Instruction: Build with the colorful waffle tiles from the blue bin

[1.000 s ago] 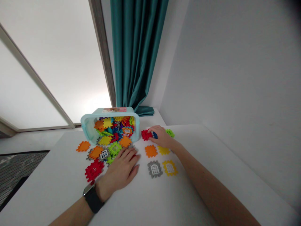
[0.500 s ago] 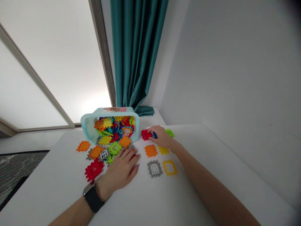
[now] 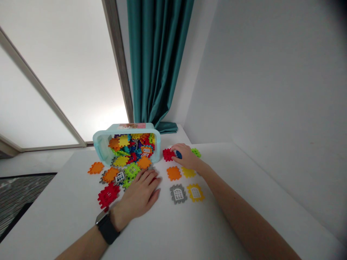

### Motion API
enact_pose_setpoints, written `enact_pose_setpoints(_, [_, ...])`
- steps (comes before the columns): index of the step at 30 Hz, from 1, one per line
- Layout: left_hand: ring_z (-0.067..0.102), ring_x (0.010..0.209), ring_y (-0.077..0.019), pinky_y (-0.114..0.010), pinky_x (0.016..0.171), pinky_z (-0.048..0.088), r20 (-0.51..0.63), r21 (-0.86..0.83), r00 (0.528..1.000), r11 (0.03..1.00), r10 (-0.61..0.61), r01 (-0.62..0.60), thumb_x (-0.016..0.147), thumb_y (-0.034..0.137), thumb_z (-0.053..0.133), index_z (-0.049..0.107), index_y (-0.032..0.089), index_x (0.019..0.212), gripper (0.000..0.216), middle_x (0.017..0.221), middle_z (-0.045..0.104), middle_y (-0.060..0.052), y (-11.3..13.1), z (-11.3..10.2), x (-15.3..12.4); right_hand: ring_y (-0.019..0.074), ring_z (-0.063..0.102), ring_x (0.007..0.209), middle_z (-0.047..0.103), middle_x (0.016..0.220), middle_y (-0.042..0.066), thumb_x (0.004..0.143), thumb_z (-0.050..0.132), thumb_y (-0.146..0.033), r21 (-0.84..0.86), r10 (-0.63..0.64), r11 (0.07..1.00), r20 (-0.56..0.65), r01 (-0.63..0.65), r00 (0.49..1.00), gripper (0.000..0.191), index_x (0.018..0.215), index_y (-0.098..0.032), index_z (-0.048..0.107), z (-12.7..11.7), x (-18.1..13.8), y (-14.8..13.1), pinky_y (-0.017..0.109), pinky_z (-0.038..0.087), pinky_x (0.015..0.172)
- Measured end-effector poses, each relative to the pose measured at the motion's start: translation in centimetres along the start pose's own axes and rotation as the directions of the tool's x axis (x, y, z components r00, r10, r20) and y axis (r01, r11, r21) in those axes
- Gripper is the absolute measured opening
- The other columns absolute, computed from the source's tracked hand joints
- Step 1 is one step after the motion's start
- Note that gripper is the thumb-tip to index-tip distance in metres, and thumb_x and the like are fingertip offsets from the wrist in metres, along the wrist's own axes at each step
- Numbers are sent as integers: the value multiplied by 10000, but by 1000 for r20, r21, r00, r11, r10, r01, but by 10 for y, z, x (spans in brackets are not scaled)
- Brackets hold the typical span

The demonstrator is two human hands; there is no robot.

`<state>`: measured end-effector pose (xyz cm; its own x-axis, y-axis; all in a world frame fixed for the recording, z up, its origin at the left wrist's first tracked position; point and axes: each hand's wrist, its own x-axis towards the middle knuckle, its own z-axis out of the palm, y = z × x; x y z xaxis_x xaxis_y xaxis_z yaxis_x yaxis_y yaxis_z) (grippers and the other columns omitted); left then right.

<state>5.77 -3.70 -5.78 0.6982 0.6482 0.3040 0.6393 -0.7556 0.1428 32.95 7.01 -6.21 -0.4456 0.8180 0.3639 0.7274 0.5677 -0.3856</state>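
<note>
The head camera looks from six o'clock, forward and down over the tabletop, curtain at twelve.

Tub lay beyond our left hand, pieces inside; loose tiles stretched from tub mouth to that hand's left. Four tiles lay between our forearms, nearer us than right hand. Curtain hung behind tub.

Right fingers at red tile, tipped tub

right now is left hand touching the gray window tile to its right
Apart: the head view shows white tabletop between the left hand and gray window tile.
</note>
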Motion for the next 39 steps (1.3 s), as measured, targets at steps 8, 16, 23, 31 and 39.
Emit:
enact_pose_setpoints(8, [536, 1250, -286, -519, 1110, 398, -21, -24, 1000, 1000, -3, 2, 970, 260, 512, 631, 221, 1233, 291, 1311, 619, -112, 0, 0, 0, 276, 580, 1143, 684, 1190, 84, 846, 620, -200, -14, -12, 1000, -18, 12, 1000, 168, 1009, -228, 652, -8, -4, -13, 473, 390, 1042])
enact_pose_setpoints(16, [536, 1237, -285, -512, 1107, 386, -50, -5, 999, 1000, 15, -15, 966, 267, 519, 625, 224, 1240, 297, 1318, 611, -117, 1, -1, -1, 261, 586, 1143, 699, 1155, 68, 892, 613, -226, 13, -83, 996, 2, 83, 997, 119, 1000, -242, 661, -16, -9, -41, 456, 396, 1037])
enact_pose_setpoints(23, [562, 1151, -265, -468, 1049, 410, -35, 16, 999, 1000, -2, 2, 984, 296, 506, 637, 221, 1178, 247, 1216, 637, -92, -15, -30, 4, 275, 573, 1175, 696, 1161, 90, 917, 588, -232, 15, -147, 989, 50, 147, 988, 155, 1055, -228, 660, -17, -16, -67, 473, 391, 1055])
enact_pose_setpoints(31, [611, 1025, -234, -383, 913, 454, 76, 87, 997, 996, -7, 1, 1006, 297, 471, 655, 239, 1169, 252, 1083, 668, -58, -73, -64, -12, 278, 570, 1157, 698, 1137, 85, 931, 592, -213, 37, -205, 979, 145, 202, 968, 157, 1072, -227, 659, -6, -19, -96, 478, 386, 1047])
enact_pose_setpoints(39, [623, 995, -239, -369, 900, 455, 78, 151, 995, 987, -69, 56, 967, 347, 549, 659, 222, 1166, 259, 1111, 669, -76, -89, -63, -21, 264, 581, 1092, 696, 1087, 80, 955, 575, -228, 42, -239, 971, 223, 236, 945, 154, 1085, -227, 658, 8, -22, -113, 446, 411, 1004])
